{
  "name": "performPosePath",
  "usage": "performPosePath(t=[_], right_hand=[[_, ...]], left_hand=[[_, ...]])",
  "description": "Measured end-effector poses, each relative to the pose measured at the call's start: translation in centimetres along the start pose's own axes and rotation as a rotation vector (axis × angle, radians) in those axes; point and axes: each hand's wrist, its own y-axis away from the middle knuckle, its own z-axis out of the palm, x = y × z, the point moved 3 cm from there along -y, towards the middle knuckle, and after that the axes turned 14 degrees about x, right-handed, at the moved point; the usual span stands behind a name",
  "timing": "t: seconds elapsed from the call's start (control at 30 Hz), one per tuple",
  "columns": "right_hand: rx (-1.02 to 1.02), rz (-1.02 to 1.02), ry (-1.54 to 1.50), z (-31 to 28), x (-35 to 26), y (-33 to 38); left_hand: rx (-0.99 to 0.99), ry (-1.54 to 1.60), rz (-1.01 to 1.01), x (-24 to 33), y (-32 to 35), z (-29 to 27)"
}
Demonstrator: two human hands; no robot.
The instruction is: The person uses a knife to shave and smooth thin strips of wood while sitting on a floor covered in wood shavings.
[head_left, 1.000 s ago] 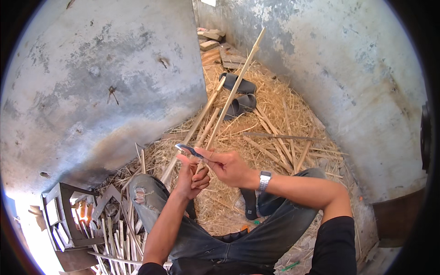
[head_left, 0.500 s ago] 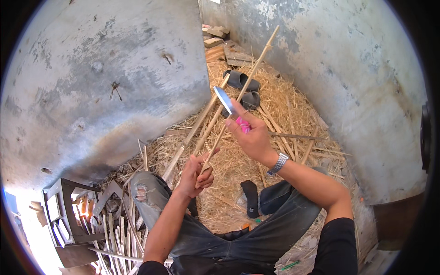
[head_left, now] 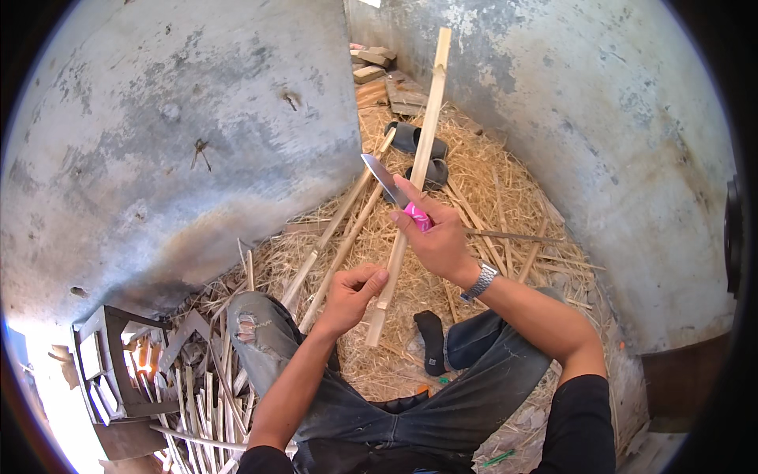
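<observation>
A long pale bamboo strip [head_left: 431, 118] slants up and away in front of me, its broad flat face showing. My left hand [head_left: 353, 299] is closed at its lower part, thumb and fingers pinching the edge; the lower end sticks out below them. My right hand [head_left: 439, 243] is closed round the pink handle [head_left: 418, 217] of a knife [head_left: 385, 180]. The blade points up and left, just left of the strip. Behind my right hand passes the strip; whether those fingers also touch it I cannot tell.
Other split strips [head_left: 347, 217] lean at the left, above my knee. Shavings [head_left: 505, 197] cover the floor, with dark slippers [head_left: 430, 172] on them. A metal frame [head_left: 118, 371] and a pile of sticks [head_left: 207, 407] lie at lower left. Grey walls [head_left: 584, 142] close in both sides.
The strip has turned from its narrow edge to its broad face. Its top has swung left and its lower end right. My left hand has shifted slightly right; the knife's blade has tilted.
</observation>
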Motion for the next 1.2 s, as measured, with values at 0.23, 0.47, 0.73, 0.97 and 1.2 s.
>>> performPosePath(t=[0.23, 0.47, 0.73, 0.97, 1.2], right_hand=[[0.12, -0.026, 0.022, -1.7, 0.1, -1.9], [0.276, -0.041, 0.013, -4.3, 0.2, -3.8], [0.333, -0.074, 0.003, -5.4, 0.3, -4.5], [0.124, 0.029, -0.029, -2.4, 0.8, -1.6], [0.081, -0.051, 0.034, -2.0, 0.6, -1.8]], left_hand=[[0.446, 0.016, -0.039, 0.4, -0.3, -2.3], [0.899, 0.055, -0.153, -1.0, -0.7, -8.2], [0.831, -0.25, 0.118, -0.2, -0.5, -7.3], [0.157, -0.123, 0.146, 1.5, 0.0, -0.3], [0.328, -0.081, 0.025, 1.1, 0.5, -0.5]])
